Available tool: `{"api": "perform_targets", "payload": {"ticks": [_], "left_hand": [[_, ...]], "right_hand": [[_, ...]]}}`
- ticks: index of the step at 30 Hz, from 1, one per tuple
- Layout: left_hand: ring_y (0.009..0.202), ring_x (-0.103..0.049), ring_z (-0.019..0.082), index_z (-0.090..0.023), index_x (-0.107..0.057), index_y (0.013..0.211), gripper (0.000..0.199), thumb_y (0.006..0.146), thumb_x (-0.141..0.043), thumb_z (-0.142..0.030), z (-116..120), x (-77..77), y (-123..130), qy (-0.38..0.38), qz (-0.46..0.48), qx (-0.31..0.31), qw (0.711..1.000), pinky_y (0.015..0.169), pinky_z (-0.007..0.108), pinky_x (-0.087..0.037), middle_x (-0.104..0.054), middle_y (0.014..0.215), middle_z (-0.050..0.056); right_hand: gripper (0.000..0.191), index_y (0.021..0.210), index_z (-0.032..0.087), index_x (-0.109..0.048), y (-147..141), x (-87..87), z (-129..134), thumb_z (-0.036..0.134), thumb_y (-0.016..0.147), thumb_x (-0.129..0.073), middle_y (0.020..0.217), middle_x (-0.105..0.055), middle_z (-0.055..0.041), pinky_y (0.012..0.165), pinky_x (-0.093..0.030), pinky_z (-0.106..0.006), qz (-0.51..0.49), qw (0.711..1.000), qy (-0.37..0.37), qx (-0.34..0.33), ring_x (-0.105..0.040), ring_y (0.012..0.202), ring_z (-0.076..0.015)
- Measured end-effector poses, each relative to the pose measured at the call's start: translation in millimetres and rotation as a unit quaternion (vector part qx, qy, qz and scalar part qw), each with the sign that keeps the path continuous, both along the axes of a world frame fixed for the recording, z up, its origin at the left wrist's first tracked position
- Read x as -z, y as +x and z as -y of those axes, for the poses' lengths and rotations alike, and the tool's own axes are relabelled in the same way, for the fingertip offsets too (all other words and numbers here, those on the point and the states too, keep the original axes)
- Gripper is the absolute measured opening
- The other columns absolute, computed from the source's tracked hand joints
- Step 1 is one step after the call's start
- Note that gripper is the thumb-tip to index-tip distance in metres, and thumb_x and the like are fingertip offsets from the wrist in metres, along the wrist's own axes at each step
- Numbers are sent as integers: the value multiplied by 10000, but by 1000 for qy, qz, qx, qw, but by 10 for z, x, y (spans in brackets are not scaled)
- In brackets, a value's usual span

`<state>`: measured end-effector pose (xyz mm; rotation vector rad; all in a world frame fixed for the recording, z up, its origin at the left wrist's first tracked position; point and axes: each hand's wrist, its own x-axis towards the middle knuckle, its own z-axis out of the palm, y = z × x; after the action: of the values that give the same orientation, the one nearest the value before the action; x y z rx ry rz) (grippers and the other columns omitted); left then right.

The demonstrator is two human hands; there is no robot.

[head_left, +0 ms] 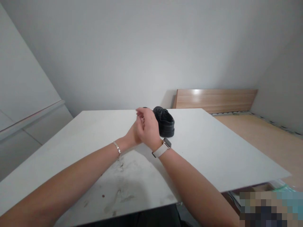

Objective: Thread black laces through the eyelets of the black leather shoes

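My right hand (150, 127), with a pale-strapped watch on its wrist, is curled inward over the table. Its bent fingers press toward my left hand (135, 131), which has a silver bracelet at the wrist. The two hands meet, and the right one covers most of the left one's fingers. Anything between them is hidden. Just beyond my right hand a black lace-up shoe (167, 125) stands upright, heel toward me. A small dark edge (145, 107) peeks out above the hands; its kind cannot be made out.
The white table (194, 151) has dark smudges near its front edge. A wood-grain board (215, 99) leans at the back right, above a tan surface (255, 135). A grey wall (132, 56) rises behind the table. Cluttered items, partly blurred out, lie at the lower right.
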<state>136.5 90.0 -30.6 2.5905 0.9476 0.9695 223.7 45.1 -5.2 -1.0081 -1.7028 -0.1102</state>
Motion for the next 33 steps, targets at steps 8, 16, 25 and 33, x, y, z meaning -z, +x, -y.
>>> {"api": "perform_targets", "payload": {"ticks": [8,16,25,33], "left_hand": [[931,-620,259,-124,-634,961,104,890,-591,-185,39,-35,-258,22,-20,39,999,865,430,-521,-669,953,102],[853,-549,233,-176,-608,883,248,1007,-459,-330,679,-41,-867,73,-94,72,990,796,376,-450,-619,904,80],[906,-590,229,-198,-622,924,219,1001,-462,-326,580,-137,-1128,71,76,57,993,880,406,-468,-649,913,74],[957,-606,205,-187,-621,1055,214,888,-637,-320,415,-4,-1077,-24,141,-35,989,914,401,-498,-628,1015,53]], "right_hand": [[169,992,165,-611,423,272,-333,217,981,-450,994,-633,-94,922,-452,-374,-17,998,-62,11,-566,975,-211],[177,1029,190,-653,250,55,8,122,867,-674,1045,-645,-55,929,-483,-354,89,972,-126,-178,-565,993,-183],[373,1168,209,-638,65,69,125,237,821,-773,1169,-594,-81,918,-500,-403,232,965,-85,-84,-517,1052,-240],[137,1048,208,-662,-74,63,193,188,916,-635,1100,-600,-92,726,-486,-346,251,964,-90,17,-540,1005,-235]]}}
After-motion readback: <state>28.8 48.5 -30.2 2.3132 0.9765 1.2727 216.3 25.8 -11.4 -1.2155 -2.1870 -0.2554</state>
